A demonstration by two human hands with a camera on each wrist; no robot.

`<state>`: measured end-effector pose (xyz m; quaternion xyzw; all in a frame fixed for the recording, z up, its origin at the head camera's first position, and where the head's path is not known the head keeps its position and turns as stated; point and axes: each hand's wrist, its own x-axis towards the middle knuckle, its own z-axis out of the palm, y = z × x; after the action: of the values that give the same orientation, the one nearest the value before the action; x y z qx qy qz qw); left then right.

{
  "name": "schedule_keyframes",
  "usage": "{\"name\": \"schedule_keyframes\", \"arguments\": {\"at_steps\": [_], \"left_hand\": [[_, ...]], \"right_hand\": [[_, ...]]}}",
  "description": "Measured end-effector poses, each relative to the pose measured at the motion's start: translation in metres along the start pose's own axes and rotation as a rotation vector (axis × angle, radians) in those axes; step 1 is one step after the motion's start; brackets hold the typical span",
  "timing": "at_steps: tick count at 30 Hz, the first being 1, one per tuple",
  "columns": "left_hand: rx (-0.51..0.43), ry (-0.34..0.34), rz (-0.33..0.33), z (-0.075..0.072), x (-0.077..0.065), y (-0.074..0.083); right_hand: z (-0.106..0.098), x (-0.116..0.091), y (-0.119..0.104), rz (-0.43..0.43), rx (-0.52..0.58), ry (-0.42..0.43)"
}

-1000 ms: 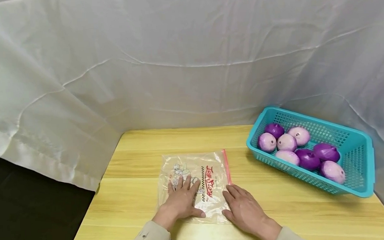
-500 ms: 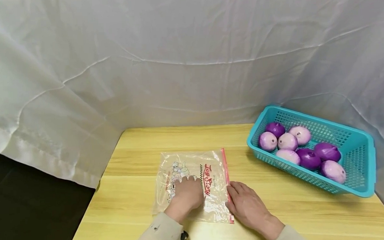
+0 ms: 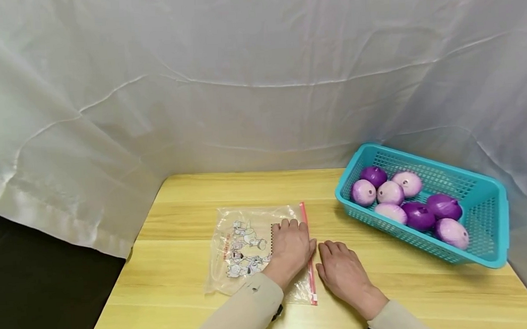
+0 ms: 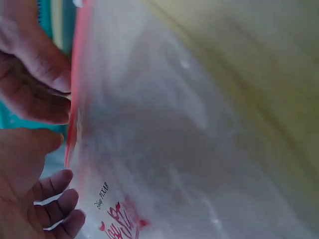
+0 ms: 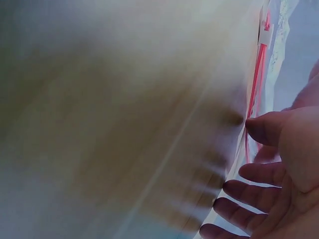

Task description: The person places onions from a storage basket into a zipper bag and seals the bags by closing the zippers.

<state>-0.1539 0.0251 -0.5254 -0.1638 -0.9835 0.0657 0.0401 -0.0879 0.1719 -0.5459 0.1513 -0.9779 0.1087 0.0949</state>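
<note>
A clear plastic zipper bag point(image 3: 245, 235) with cartoon figures and red lettering lies flat on the wooden table. Its red zipper strip point(image 3: 304, 217) runs down the right side, with a white slider point(image 3: 314, 297) at the near end. My left hand point(image 3: 290, 245) rests over the lettering, fingers slightly bent, thumb reaching across the strip. Just right of the strip, my right hand point(image 3: 345, 272) is set down on the table, fingers extended. In the left wrist view, the thumb and fingers of the left hand point(image 4: 22, 184) are spread apart beside the strip.
A turquoise perforated basket point(image 3: 493, 187) stands at the back right, holding several purple and pale onions point(image 3: 420, 216). A grey-white cloth point(image 3: 252, 125) hangs behind the wooden table point(image 3: 161, 269). Left of the table is a dark area.
My left hand has slid right across the bag, from the figures to the lettering near the zipper strip. My right hand has come slightly away from the strip.
</note>
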Motion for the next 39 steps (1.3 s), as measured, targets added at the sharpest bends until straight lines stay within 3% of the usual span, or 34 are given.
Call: {"name": "schedule_keyframes", "arguments": {"at_steps": [6,15,23,30,39], "left_hand": [[0.079,-0.067,-0.034,0.004,0.005,0.004],[0.025,-0.080,-0.061,-0.013,0.005,-0.009],[-0.049,0.021,-0.077,-0.037,-0.006,-0.023],[-0.041,0.233,-0.046,-0.065,-0.018,-0.036],[0.009,0.327,-0.033,-0.097,-0.031,-0.053]], "right_hand": [[0.001,0.001,-0.001,0.011,-0.009,-0.004],[-0.001,0.007,-0.006,0.041,0.015,-0.008],[0.000,0.023,-0.017,0.118,0.110,0.085],[-0.010,0.040,-0.029,0.164,0.177,0.192],[-0.024,0.053,-0.034,0.152,0.227,0.302]]}}
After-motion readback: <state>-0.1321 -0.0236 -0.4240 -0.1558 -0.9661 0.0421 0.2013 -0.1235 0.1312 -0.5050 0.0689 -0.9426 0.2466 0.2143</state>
